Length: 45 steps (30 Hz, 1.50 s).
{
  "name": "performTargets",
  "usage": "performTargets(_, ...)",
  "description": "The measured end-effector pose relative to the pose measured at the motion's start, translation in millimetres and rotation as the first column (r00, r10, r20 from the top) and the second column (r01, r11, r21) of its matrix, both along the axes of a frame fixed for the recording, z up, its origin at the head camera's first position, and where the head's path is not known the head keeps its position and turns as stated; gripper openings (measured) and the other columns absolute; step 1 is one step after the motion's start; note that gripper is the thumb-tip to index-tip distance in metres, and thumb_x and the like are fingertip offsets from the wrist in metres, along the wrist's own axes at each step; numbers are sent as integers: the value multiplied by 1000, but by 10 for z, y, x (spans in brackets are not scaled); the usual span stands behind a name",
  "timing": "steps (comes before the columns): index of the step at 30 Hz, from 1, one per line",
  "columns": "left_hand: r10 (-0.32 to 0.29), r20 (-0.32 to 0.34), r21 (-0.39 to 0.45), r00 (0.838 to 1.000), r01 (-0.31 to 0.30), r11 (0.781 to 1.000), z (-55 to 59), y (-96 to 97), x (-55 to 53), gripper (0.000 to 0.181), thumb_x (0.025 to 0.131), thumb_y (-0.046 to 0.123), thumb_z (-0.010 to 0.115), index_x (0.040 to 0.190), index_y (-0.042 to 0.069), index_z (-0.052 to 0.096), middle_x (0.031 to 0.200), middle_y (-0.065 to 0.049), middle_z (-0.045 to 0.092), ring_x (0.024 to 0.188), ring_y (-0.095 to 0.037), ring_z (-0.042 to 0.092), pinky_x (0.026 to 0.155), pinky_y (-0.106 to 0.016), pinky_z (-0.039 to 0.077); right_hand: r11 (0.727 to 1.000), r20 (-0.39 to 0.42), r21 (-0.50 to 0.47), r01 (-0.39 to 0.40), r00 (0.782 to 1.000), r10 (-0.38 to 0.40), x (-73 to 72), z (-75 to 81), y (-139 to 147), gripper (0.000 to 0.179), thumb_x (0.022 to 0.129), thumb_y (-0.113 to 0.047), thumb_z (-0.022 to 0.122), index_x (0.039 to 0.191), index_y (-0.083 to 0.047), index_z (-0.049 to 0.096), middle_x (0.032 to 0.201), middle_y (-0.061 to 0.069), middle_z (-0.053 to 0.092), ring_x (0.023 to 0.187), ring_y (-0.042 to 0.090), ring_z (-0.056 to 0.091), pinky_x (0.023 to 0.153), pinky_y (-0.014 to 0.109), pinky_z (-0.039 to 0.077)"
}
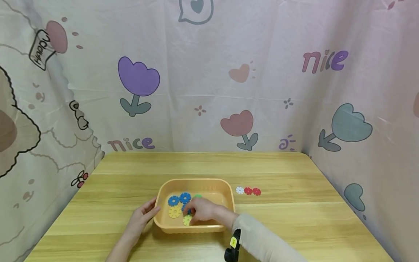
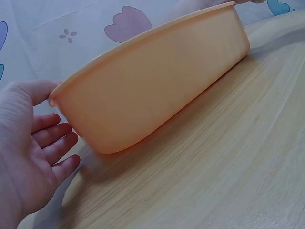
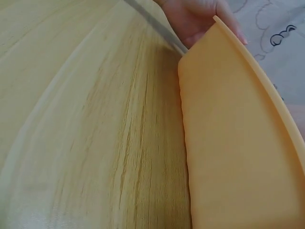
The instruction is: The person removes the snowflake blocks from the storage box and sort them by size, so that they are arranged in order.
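Observation:
An orange plastic basin (image 1: 196,229) stands on the table, with flower-shaped discs inside. My left hand (image 1: 140,220) holds its left end, thumb at the rim and the other fingers against the outer wall in the left wrist view. Inside the basin, my right hand (image 1: 203,210) reaches down among the discs, fingers bent. Its fingertips are by a blue disc (image 1: 185,208) and a yellow-green disc (image 1: 187,220); whether they pinch one is hidden. Two more blue discs (image 1: 185,197) and a yellow disc (image 1: 175,211) lie left of it. A green disc (image 1: 198,196) shows partly behind it.
On the wooden table (image 1: 278,218), right of the basin, a white disc (image 1: 240,190) and two red discs (image 1: 252,191) lie in a row. A patterned curtain (image 1: 196,72) hangs behind the table and along both sides. A black wrist camera (image 1: 232,249) sits on my right sleeve.

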State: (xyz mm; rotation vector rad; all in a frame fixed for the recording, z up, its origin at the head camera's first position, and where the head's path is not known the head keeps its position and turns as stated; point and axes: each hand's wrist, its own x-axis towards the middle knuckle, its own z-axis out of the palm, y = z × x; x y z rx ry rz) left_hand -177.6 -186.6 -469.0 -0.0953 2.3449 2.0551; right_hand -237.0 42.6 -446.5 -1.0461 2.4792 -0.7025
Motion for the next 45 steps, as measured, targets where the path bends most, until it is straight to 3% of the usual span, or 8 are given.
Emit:
performTargets(5,0,5,2,1000,0,1000,-6,2,0,55,91,18,58,137,-5,39,139,-20,41,123,-23,40,84,-11,40,997,74,-52,61,996,-57,13,8,17,23,72,0,77,81,-12,59,72,-7,49,65,4,42,56,16,40)
performTargets(11,7,8,17,1000,-7,1000,-16,-6,-3,54,91,18,59,137,-5,40,139,-21,41,108,1,47,85,-12,41,990,132,-100,99,988,-85,5,42,55,21,76,4,71,80,-11,57,68,-6,47,63,5,41,54,17,37)
performTargets(14,5,-1,17,1000,-5,1000,-6,-5,5,54,91,18,58,137,-6,40,138,-21,41,110,-1,48,87,-14,41,983,170,-153,105,982,-78,-13,62,92,16,79,5,67,79,-9,59,67,-6,47,61,6,43,52,16,37)
performTargets(19,-1,-18,16,1000,2,1000,7,6,14,54,92,16,58,136,-8,39,138,-23,41,119,-17,44,90,-19,42,942,324,-285,175,943,-77,-74,111,207,9,83,8,60,84,-1,59,67,0,51,58,11,47,52,22,44)
performTargets(21,0,-11,24,1000,0,1000,1,7,10,54,91,16,58,136,-7,39,138,-23,41,115,-10,47,89,-17,42,921,364,-327,211,928,-83,-106,145,266,7,84,8,59,87,1,59,69,2,52,60,13,49,56,26,47)
performTargets(27,1,-8,27,1000,-1,1000,-18,-3,3,55,91,15,58,137,-7,38,138,-23,40,109,-1,49,84,-12,41,884,355,-373,282,924,-145,-174,334,462,6,85,5,60,91,4,59,75,5,54,66,16,54,66,37,54)
performTargets(32,3,-7,19,1000,-3,1000,-15,-10,10,55,92,15,58,137,-7,37,138,-24,40,117,-13,47,85,-13,41,863,361,-399,309,918,-162,-256,472,675,7,86,4,58,93,6,57,77,5,53,69,14,54,68,35,54)
performTargets(45,-13,-7,11,1000,13,1000,-10,-19,10,56,92,17,58,137,-8,36,138,-24,40,124,-28,39,88,-15,41,754,377,-470,460,876,-300,-407,489,1313,16,86,0,60,97,9,55,81,6,55,72,17,55,70,37,54)
